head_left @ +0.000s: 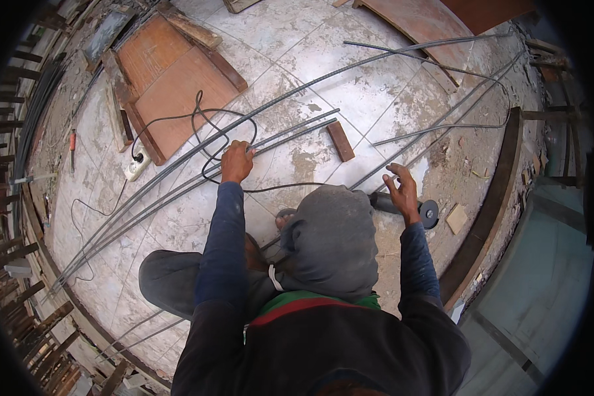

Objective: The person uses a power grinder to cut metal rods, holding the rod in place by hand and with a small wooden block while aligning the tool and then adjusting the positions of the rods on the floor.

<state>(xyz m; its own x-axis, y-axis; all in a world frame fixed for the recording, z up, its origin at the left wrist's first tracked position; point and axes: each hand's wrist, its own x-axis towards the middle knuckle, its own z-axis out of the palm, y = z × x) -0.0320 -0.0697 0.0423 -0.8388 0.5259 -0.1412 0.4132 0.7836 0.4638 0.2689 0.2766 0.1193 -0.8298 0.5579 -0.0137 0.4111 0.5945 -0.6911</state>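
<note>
Seated worker with hands on either side of a raised knee [330,241], seen from above. Nearest, just right of the knee, an angle grinder [385,202] lies on the tiled floor [264,43], its disc toward the right; no hand grips it. The right hand [402,188] is held above and just beyond the tool, forearm reaching forward, the fingers loosely bent and parted from the thumb, with nothing visible between them. The left hand [237,163], arm nearly straight, lies over a pair of ribbed steel bars [297,136], fingers curled; whether they close on the metal cannot be told. Progress, by judgement: the bars are laid out and being handled, the grinder is not in use, and no cut is under way; how much remains is not shown. Just beyond the bar ends rests a wooden block [340,142]. Farther out, longer bars [286,99] cross the floor diagonally, and a looped black cable [200,105] lies near a wooden panel [178,92].
</note>
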